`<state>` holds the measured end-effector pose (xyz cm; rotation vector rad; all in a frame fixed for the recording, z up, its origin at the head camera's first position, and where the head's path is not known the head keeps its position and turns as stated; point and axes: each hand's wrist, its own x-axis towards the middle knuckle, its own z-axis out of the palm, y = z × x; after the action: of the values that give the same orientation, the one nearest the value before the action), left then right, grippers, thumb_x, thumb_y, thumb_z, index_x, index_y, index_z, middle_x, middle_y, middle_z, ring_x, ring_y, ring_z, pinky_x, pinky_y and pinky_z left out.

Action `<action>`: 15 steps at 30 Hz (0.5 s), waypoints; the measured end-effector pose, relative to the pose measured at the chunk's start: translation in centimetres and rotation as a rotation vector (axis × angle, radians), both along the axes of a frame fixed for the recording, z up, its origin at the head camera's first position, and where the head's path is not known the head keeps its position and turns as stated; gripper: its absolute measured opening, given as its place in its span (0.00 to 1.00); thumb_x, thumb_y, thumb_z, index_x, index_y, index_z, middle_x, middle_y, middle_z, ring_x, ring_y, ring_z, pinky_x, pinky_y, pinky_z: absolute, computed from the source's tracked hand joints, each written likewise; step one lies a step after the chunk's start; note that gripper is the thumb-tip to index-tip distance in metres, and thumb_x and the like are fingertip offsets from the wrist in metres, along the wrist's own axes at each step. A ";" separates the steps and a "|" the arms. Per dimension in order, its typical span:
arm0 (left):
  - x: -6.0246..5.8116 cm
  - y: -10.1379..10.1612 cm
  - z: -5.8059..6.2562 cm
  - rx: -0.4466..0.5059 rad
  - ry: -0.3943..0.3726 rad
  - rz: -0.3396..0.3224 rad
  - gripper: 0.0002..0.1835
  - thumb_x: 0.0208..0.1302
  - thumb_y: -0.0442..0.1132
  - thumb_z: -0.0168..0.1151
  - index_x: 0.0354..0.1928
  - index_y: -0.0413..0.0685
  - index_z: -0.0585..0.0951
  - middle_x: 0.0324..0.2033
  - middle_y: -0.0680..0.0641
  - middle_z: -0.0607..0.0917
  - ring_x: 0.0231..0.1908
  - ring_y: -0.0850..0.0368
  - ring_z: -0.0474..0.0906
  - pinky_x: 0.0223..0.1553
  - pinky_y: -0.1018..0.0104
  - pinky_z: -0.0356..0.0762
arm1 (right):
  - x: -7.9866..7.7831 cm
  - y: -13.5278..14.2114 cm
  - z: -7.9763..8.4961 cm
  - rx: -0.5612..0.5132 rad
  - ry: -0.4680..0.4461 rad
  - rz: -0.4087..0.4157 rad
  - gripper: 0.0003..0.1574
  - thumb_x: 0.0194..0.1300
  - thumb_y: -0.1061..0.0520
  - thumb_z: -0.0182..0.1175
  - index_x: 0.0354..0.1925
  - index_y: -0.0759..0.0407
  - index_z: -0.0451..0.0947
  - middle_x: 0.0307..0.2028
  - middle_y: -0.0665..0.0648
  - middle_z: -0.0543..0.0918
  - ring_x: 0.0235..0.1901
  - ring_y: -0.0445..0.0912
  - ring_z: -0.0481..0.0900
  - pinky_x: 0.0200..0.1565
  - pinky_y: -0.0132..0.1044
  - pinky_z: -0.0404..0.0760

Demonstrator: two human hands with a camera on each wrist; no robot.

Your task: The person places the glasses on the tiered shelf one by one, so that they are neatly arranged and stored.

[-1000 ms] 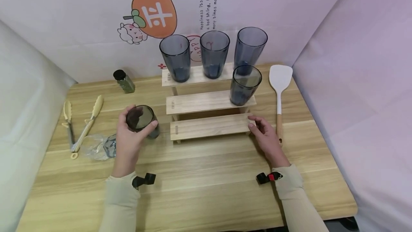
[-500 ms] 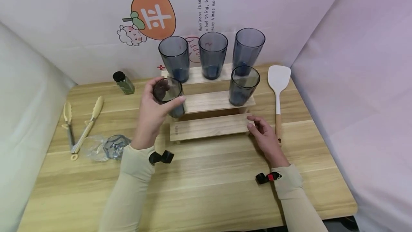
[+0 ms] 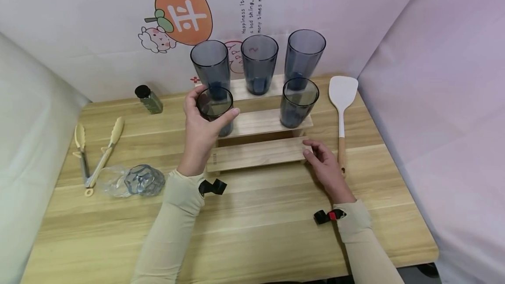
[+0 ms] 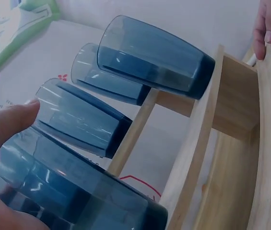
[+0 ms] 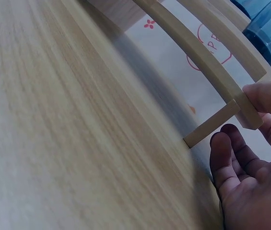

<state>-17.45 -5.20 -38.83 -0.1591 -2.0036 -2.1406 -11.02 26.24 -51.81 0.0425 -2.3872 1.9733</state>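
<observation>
My left hand (image 3: 199, 139) grips a blue-grey drinking glass (image 3: 215, 102), thumb on the near side, at the left end of the middle step of a three-step wooden rack (image 3: 256, 153). In the left wrist view the held glass (image 4: 82, 191) has its base right at the step's edge. On the right end of the middle step stands a matching glass (image 3: 297, 106). Three more stand upright along the top step: left glass (image 3: 211, 62), middle glass (image 3: 259, 65), right glass (image 3: 304, 54). My right hand (image 3: 327, 168) pinches the right end of the lowest step.
Left on the table (image 3: 252, 227) lie open tongs (image 3: 94, 165) and a crumpled clear plastic bag (image 3: 144, 180). A black-capped spice jar (image 3: 149, 100) stands at the back left. Right of the rack lies a white spatula (image 3: 342, 100). A printed cloth (image 3: 98, 25) hangs close behind.
The left hand has carried its glass from the table left of the rack rightward and back to the middle step. My right hand has stayed at the lowest step's end.
</observation>
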 end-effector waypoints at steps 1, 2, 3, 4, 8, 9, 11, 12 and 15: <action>0.0 -0.1 -0.1 0.011 0.015 -0.010 0.47 0.51 0.37 0.82 0.68 0.54 0.62 0.64 0.46 0.65 0.62 0.53 0.68 0.62 0.58 0.68 | -0.1 0.0 -0.1 -0.003 0.002 0.001 0.22 0.77 0.60 0.57 0.63 0.71 0.74 0.63 0.66 0.75 0.58 0.42 0.72 0.53 0.29 0.71; 0.1 -0.2 -0.3 0.008 0.030 -0.013 0.48 0.51 0.37 0.82 0.69 0.54 0.61 0.64 0.46 0.65 0.62 0.54 0.67 0.63 0.56 0.67 | -0.2 0.1 -0.3 -0.011 0.001 0.002 0.22 0.77 0.60 0.57 0.63 0.71 0.74 0.63 0.66 0.75 0.58 0.42 0.72 0.52 0.29 0.71; 0.2 -0.3 -0.4 -0.008 0.039 -0.009 0.49 0.52 0.39 0.82 0.70 0.54 0.60 0.64 0.46 0.66 0.63 0.55 0.66 0.64 0.56 0.65 | -0.3 0.1 -0.6 -0.016 0.003 0.002 0.22 0.77 0.59 0.57 0.63 0.70 0.74 0.63 0.66 0.75 0.57 0.42 0.72 0.52 0.29 0.71; 0.4 -0.6 -0.6 -0.030 0.045 -0.002 0.49 0.53 0.41 0.81 0.71 0.53 0.59 0.65 0.46 0.66 0.64 0.56 0.65 0.66 0.56 0.63 | -0.4 0.2 -1.1 -0.020 0.005 0.003 0.22 0.77 0.59 0.58 0.63 0.69 0.74 0.63 0.65 0.75 0.57 0.42 0.72 0.51 0.29 0.71; 2.1 -1.7 -1.3 -0.152 0.061 0.083 0.51 0.55 0.55 0.78 0.72 0.49 0.58 0.66 0.48 0.63 0.65 0.56 0.60 0.67 0.54 0.56 | -0.8 0.5 -2.5 -0.022 -0.005 0.006 0.23 0.77 0.56 0.58 0.64 0.64 0.75 0.64 0.61 0.75 0.56 0.43 0.73 0.50 0.29 0.73; 2.6 -2.1 -1.6 -0.172 0.065 0.103 0.49 0.58 0.55 0.76 0.72 0.48 0.58 0.66 0.49 0.63 0.65 0.57 0.59 0.67 0.56 0.55 | -0.9 0.5 -2.8 -0.016 -0.005 0.007 0.23 0.77 0.56 0.58 0.65 0.64 0.74 0.64 0.62 0.75 0.56 0.44 0.73 0.50 0.29 0.73; 3.7 -3.1 -2.3 -0.198 0.079 0.137 0.44 0.63 0.50 0.73 0.72 0.43 0.59 0.66 0.46 0.63 0.65 0.54 0.59 0.66 0.54 0.55 | -0.9 0.6 -2.9 -0.016 -0.005 0.005 0.23 0.77 0.56 0.57 0.65 0.64 0.74 0.64 0.62 0.75 0.58 0.44 0.72 0.51 0.28 0.73; 4.4 -3.7 -2.7 -0.227 0.080 0.157 0.40 0.65 0.46 0.71 0.71 0.42 0.60 0.66 0.45 0.64 0.65 0.53 0.59 0.66 0.54 0.55 | -0.9 0.6 -2.9 -0.016 -0.005 0.002 0.23 0.77 0.57 0.57 0.65 0.65 0.74 0.64 0.62 0.75 0.59 0.44 0.71 0.52 0.28 0.72; 6.3 -6.0 -4.3 -0.355 0.119 0.217 0.32 0.64 0.33 0.69 0.67 0.37 0.67 0.64 0.40 0.67 0.64 0.48 0.61 0.65 0.52 0.55 | -1.0 0.9 -3.2 -0.024 -0.006 -0.008 0.23 0.77 0.57 0.58 0.64 0.65 0.74 0.65 0.63 0.74 0.63 0.45 0.68 0.55 0.28 0.70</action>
<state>-11.12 -11.19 -43.12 -0.1129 -2.1992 -1.5987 -12.02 27.11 -54.99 0.0259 -2.3631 2.0015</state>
